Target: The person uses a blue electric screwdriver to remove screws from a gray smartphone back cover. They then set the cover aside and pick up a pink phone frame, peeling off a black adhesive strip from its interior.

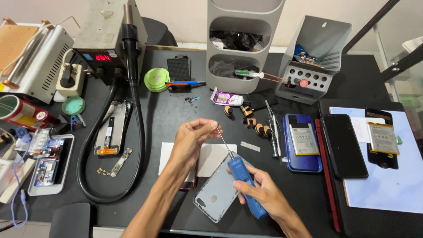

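My right hand [264, 194] grips a blue electric screwdriver [246, 184] by its body, with the thin metal bit [223, 140] pointing up and to the left. My left hand [191, 136] pinches the tip of that bit between thumb and forefinger. Under both hands lies a grey phone back cover [216, 194], tilted on the black mat, partly over a white sheet [211, 156].
A hot-air station [110, 35] with a thick black hose [136, 145] stands at the back left. Opened phones and parts [112, 128] lie to the left, a grey organiser [240, 44] behind. To the right are a blue phone with a battery [302, 141], a black phone [343, 145] and tweezers [273, 128].
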A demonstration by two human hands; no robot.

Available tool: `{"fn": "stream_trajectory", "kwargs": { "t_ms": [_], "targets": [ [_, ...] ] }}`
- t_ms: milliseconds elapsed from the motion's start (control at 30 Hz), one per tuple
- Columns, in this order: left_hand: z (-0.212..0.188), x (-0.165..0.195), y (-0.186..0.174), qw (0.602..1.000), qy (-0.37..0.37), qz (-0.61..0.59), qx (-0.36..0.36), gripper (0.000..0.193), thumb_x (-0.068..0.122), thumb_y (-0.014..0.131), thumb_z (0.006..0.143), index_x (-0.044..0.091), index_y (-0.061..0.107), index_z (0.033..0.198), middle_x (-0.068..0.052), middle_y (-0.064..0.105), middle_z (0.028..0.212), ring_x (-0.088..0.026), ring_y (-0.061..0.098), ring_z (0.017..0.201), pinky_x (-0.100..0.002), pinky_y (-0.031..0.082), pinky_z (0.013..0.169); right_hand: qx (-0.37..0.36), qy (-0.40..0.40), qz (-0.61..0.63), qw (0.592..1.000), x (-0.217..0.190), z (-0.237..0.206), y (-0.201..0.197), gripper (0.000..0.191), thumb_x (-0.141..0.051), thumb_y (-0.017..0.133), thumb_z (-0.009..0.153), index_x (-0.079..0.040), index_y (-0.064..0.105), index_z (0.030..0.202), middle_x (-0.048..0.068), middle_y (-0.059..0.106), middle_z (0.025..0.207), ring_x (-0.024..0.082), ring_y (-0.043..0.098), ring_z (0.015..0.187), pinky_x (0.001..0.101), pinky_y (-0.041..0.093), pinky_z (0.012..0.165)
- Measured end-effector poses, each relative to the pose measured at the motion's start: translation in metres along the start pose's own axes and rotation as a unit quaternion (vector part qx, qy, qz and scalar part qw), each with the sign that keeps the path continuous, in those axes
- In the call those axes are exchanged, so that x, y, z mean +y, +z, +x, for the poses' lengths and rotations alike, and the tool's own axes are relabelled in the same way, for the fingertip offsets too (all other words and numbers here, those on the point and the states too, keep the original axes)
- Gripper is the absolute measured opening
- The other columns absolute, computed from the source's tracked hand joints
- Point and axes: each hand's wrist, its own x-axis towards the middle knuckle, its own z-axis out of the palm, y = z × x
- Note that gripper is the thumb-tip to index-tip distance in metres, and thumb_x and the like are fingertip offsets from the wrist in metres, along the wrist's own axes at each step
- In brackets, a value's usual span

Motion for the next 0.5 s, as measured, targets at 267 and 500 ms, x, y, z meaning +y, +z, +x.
{"fn": "stream_trajectory", "kwargs": {
  "t_ms": [267, 500],
  "targets": [
    [0.014, -0.011, 0.005, 1.0, 0.019, -0.002, 0.004, 0.013, 0.008, 0.075, 0.087, -0.004, 0.072, 0.09, -0.014, 0.073, 0.088, -0.023, 0.072, 0.086, -0.036, 0.06, 0.085, 0.009, -0.013, 0.013, 1.0, 0.001, -0.001, -0.006, 0.049, -0.018, 0.074, 0.087, 0.006, 0.064, 0.128, 0.002, 0.06, 0.077, 0.007, 0.056, 0.057, 0.0224, 0.046, 0.054],
    [0.034, 0.052, -0.047, 0.963, 0.216, 0.102, 0.123, 0.012, 0.012, 0.067, 0.095, 0.001, 0.07, 0.091, -0.008, 0.07, 0.082, -0.017, 0.071, 0.075, -0.03, 0.061, 0.079, -0.017, -0.006, 0.027, 0.999, 0.008, -0.007, -0.008, 0.047, -0.017, 0.075, 0.086, 0.007, 0.064, 0.125, 0.004, 0.06, 0.077, 0.01, 0.057, 0.053, 0.0241, 0.046, 0.051]
  ]
}}
